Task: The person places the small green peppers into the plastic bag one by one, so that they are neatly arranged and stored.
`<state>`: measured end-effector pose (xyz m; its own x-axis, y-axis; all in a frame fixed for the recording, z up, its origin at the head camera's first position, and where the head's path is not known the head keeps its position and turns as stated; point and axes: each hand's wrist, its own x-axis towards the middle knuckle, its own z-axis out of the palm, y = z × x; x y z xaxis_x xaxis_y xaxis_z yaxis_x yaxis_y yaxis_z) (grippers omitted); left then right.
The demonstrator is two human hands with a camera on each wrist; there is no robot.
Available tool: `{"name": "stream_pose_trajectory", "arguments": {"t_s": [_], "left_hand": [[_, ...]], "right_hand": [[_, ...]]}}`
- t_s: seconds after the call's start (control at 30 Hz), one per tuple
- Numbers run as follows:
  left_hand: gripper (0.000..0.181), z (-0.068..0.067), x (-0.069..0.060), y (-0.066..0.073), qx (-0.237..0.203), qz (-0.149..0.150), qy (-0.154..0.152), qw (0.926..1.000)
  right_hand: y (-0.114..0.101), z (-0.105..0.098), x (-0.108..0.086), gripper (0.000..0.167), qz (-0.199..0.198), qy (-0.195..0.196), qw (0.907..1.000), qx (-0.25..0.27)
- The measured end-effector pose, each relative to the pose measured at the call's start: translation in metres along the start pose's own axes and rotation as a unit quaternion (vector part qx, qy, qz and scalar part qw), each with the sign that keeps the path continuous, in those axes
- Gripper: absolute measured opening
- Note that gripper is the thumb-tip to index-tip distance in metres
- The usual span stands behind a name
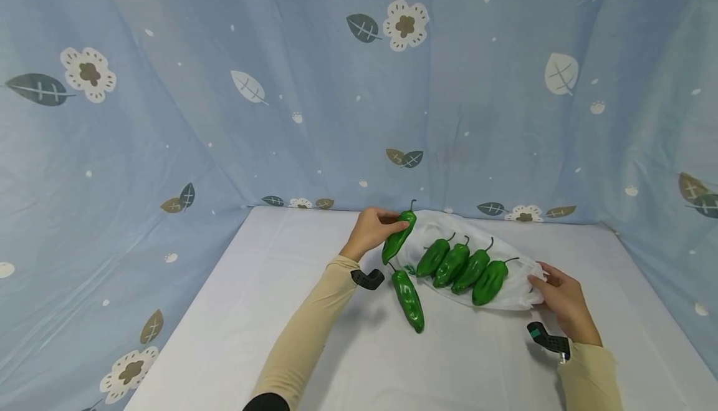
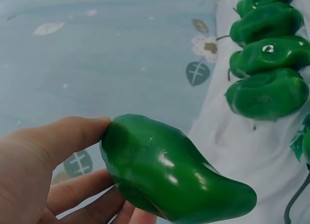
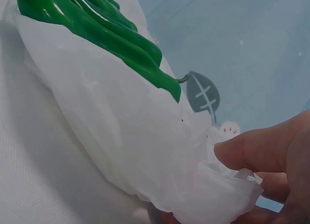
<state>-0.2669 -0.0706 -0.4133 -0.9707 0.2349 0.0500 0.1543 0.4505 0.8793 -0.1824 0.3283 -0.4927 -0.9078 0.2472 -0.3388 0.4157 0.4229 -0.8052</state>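
Note:
My left hand (image 1: 373,230) holds a green pepper (image 1: 399,237) between thumb and fingers, stem up, at the left end of a white plastic bag (image 1: 521,295). The left wrist view shows this pepper's glossy body and pointed tip close up. Several more green peppers (image 1: 471,270) lie side by side on the bag, stems toward the back. One other pepper (image 1: 408,300) rests just in front of the bag's left part. At the bag's right end my right hand (image 1: 563,299) pinches the crumpled plastic; in the right wrist view its thumb (image 3: 252,149) presses from one side, fingers partly hidden behind.
A white-covered table (image 1: 449,367) extends under everything. Behind it and along both sides hangs a blue curtain (image 1: 314,87) with flowers and leaves, meeting the table just beyond the bag. A small green print (image 1: 410,270) shows on the bag near the left peppers.

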Motion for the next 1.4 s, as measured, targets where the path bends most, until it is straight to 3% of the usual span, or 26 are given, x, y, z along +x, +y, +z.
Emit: {"name": "stream_pose_trajectory", "arguments": {"t_s": [0.47, 0.97, 1.4], "left_hand": [[0.039, 0.018, 0.013, 0.001, 0.022, 0.018, 0.003, 0.9996], [0.04, 0.04, 0.031, -0.005, 0.067, 0.012, 0.008, 0.9977], [0.039, 0.052, 0.036, -0.012, 0.096, 0.003, 0.007, 0.9954]], "right_hand": [[-0.001, 0.001, 0.0, 0.069, 0.009, 0.007, 0.9999, 0.009], [-0.001, 0.0, -0.001, 0.068, -0.001, 0.007, 1.0, 0.0], [-0.003, 0.0, -0.003, 0.07, 0.01, -0.001, 0.9999, 0.014]]}}
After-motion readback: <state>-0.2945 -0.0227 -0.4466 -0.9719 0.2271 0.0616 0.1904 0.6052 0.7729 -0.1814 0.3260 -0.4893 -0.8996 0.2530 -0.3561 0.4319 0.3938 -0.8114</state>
